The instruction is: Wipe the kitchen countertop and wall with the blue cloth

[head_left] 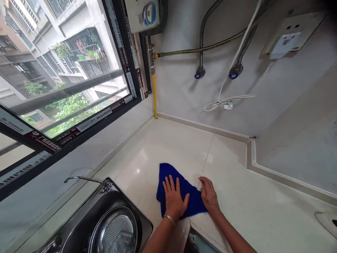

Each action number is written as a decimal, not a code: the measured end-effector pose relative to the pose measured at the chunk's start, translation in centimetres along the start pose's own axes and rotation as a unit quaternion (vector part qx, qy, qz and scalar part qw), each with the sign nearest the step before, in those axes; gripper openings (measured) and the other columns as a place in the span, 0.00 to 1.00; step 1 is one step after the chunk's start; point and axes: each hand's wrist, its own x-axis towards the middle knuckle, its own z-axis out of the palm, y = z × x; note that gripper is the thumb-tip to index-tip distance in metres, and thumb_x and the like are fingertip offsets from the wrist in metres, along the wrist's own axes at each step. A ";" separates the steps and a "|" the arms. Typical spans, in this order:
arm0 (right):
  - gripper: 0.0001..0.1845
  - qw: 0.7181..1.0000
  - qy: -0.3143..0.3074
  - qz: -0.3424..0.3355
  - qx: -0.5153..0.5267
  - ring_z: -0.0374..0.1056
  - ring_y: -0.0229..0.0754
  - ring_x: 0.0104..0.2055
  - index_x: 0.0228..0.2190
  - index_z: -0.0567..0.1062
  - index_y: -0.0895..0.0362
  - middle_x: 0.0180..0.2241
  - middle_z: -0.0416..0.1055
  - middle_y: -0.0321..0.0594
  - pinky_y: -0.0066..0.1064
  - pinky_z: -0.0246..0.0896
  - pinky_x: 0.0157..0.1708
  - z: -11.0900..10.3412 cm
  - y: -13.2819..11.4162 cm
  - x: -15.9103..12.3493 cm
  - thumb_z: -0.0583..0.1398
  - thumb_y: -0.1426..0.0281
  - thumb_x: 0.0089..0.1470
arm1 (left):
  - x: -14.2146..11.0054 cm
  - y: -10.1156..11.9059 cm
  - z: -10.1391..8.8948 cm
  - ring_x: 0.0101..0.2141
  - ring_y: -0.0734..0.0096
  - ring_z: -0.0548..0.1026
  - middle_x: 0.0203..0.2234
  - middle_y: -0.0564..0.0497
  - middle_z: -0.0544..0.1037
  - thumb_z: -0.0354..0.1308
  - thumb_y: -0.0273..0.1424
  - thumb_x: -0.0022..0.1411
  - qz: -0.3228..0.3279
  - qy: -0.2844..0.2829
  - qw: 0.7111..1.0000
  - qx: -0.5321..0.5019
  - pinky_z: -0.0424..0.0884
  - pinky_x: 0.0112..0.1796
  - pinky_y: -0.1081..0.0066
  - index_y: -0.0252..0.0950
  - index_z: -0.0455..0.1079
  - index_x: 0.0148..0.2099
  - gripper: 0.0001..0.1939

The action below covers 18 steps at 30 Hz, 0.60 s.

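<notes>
A blue cloth (168, 174) lies flat on the pale countertop (237, 182) near its front edge. My left hand (173, 198) rests palm down on the cloth, fingers stretched out and spread; a thin bracelet sits on that wrist. My right hand (209, 195) lies at the cloth's right edge, fingers curled against the fabric and touching the counter. Whether it pinches the cloth is not clear.
A steel sink (105, 225) with a round strainer and a thin tap (86, 180) sits at the lower left. A window (60, 77) runs along the left. On the back wall are a yellow gas pipe (154, 95), hoses, a white cable and a socket (289, 38).
</notes>
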 end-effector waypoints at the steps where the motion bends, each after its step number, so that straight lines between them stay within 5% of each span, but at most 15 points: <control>1: 0.26 1.000 0.007 0.000 0.002 0.63 0.48 0.57 0.56 0.64 0.56 0.54 0.65 0.49 0.52 0.62 0.59 0.0 0.1 0.0 0.45 0.76 0.57 | -0.8 0.8 0.1 0.70 0.38 0.41 0.72 0.37 0.39 0.51 0.52 0.63 0.022 -0.008 1.000 -0.005 0.53 0.65 0.38 0.40 0.35 0.73 0.45; 8: 0.20 1.000 0.015 -0.011 0.022 0.66 0.46 0.55 0.48 0.69 0.55 0.51 0.67 0.46 0.49 0.66 0.57 0.1 0.5 0.5 0.47 0.75 0.56 | -4.4 1.4 -1.3 0.70 0.40 0.44 0.72 0.39 0.40 0.54 0.50 0.62 0.080 -0.048 0.995 -0.016 0.57 0.64 0.39 0.43 0.35 0.73 0.46; 12: 0.19 1.000 -0.002 -0.010 0.030 0.68 0.45 0.53 0.45 0.71 0.55 0.51 0.67 0.47 0.45 0.70 0.52 -0.7 0.7 -0.4 0.47 0.75 0.56 | -6.1 -0.1 -2.8 0.70 0.46 0.45 0.73 0.46 0.41 0.54 0.48 0.63 0.098 -0.062 0.993 -0.018 0.57 0.65 0.43 0.47 0.38 0.72 0.42; 18: 0.20 0.999 -0.039 -0.010 0.035 0.66 0.45 0.58 0.46 0.73 0.54 0.56 0.65 0.46 0.45 0.67 0.57 -3.2 0.1 -4.4 0.50 0.75 0.55 | -6.1 -4.4 -4.5 0.70 0.56 0.48 0.72 0.53 0.49 0.56 0.44 0.63 0.084 -0.067 0.994 -0.008 0.57 0.67 0.48 0.53 0.47 0.71 0.37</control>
